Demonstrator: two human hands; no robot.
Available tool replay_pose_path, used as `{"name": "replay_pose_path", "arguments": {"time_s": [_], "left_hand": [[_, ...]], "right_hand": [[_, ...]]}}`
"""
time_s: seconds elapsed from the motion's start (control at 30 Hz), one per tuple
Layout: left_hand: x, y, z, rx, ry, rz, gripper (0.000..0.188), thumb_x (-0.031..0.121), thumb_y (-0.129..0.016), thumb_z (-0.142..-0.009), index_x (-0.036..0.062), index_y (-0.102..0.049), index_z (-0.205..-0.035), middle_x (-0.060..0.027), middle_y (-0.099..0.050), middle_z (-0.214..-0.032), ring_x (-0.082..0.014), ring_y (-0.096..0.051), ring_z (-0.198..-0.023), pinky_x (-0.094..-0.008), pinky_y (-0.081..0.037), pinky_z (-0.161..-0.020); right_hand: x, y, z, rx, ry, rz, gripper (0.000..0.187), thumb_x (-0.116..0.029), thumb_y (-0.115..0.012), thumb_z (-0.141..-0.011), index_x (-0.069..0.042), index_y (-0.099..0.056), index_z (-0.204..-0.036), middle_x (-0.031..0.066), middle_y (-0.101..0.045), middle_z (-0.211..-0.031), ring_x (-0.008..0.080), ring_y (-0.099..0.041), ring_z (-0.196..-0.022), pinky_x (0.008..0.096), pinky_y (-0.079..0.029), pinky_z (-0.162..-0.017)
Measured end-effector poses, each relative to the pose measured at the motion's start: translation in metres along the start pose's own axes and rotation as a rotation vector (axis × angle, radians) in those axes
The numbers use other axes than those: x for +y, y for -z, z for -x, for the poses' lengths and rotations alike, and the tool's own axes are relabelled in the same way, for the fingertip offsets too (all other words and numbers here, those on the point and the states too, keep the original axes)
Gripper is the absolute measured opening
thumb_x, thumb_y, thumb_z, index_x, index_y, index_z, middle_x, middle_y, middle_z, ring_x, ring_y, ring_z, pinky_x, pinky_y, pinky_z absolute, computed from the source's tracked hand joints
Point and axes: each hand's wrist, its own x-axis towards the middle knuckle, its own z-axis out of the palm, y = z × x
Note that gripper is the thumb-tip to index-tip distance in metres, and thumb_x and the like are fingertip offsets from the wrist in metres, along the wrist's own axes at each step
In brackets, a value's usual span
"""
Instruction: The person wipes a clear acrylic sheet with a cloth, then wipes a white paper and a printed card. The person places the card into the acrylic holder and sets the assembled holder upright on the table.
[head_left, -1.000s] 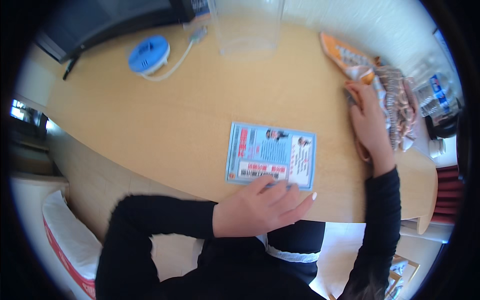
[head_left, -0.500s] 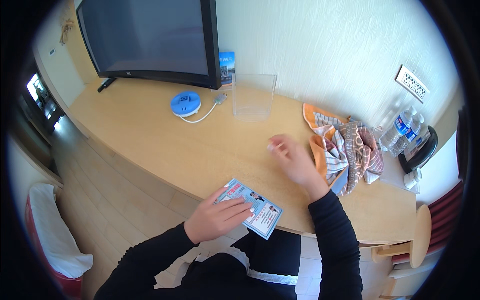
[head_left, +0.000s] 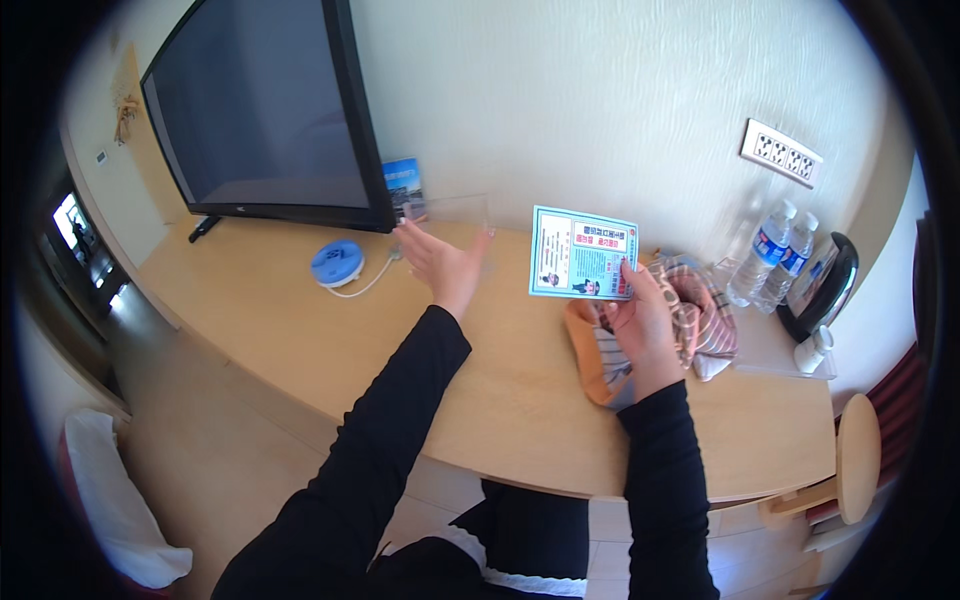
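My right hand (head_left: 645, 325) pinches a printed light-blue and white card (head_left: 580, 255) by one corner, holding it up above the desk in front of the wall. Behind that hand lies a crumpled orange, striped and brown cloth (head_left: 590, 355). My left hand (head_left: 442, 262) reaches toward a clear plastic stand (head_left: 462, 208), fingers stretched and thumb spread apart. It partly covers the stand, and whether it touches it I cannot tell. Close to its left is a round blue and white device (head_left: 337, 263) with a white cord.
A large black television (head_left: 260, 120) stands at the back left, with a blue leaflet (head_left: 403, 185) beside it. Two water bottles (head_left: 765, 250), a black-handled kettle (head_left: 820, 285) and a white cup (head_left: 814, 348) are at the right. A wall socket panel (head_left: 783, 152) is above. The desk's front edge (head_left: 540, 488) curves near me.
The card has passed from my left hand to my right, lifted and turned upside down. My left hand has moved up and forward to the clear stand. The view has shifted.
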Motion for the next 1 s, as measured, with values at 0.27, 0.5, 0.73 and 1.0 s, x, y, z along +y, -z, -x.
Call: {"name": "replay_pose_path", "arguments": {"time_s": [0.27, 0.5, 0.73, 1.0], "left_hand": [[0.024, -0.018, -0.004, 0.071, 0.069, -0.113, 0.135, 0.045, -0.09, -0.065, 0.0022, 0.0, -0.156, -0.0288, -0.003, -0.161, -0.0434, -0.01, -0.15, -0.0565, -0.019, -0.116], [-0.002, -0.008, -0.014, 0.073, -0.255, 0.093, 0.132, 0.03, -0.092, -0.062, 0.0003, -0.003, -0.155, -0.0238, -0.019, -0.157, -0.0398, -0.023, -0.144, -0.0514, -0.024, -0.117], [0.017, 0.056, 0.0, 0.038, -0.842, 0.117, 0.123, 0.027, -0.091, -0.055, 0.0071, -0.016, -0.151, -0.0228, -0.03, -0.151, -0.0425, -0.028, -0.141, -0.0633, -0.02, -0.112], [0.035, 0.057, 0.021, -0.198, -0.968, -0.08, 0.119, 0.028, -0.09, -0.05, 0.016, -0.03, -0.151, -0.0189, -0.031, -0.15, -0.039, -0.03, -0.137, -0.0634, -0.019, -0.11]], "right_hand": [[0.004, 0.012, -0.004, 0.115, -0.018, -0.121, 0.013, -0.018, -0.052, -0.103, -0.009, -0.057, -0.112, 0.0, -0.069, -0.097, 0.0087, -0.065, -0.079, 0.0206, -0.05, -0.059], [-0.004, 0.017, -0.005, 0.133, 0.074, -0.084, 0.012, -0.021, -0.059, -0.1, -0.013, -0.06, -0.11, -0.0016, -0.069, -0.101, 0.0098, -0.065, -0.085, 0.0241, -0.051, -0.063], [-0.032, -0.051, 0.046, 0.267, 0.953, 0.555, 0.017, -0.006, -0.057, -0.101, -0.001, -0.052, -0.117, 0.0112, -0.069, -0.111, 0.0124, -0.065, -0.099, 0.0284, -0.052, -0.088], [-0.018, -0.053, 0.053, 0.112, 0.885, 0.719, 0.016, -0.007, -0.057, -0.102, -0.001, -0.051, -0.116, 0.0102, -0.069, -0.108, 0.0089, -0.061, -0.093, 0.0248, -0.048, -0.087]]}}
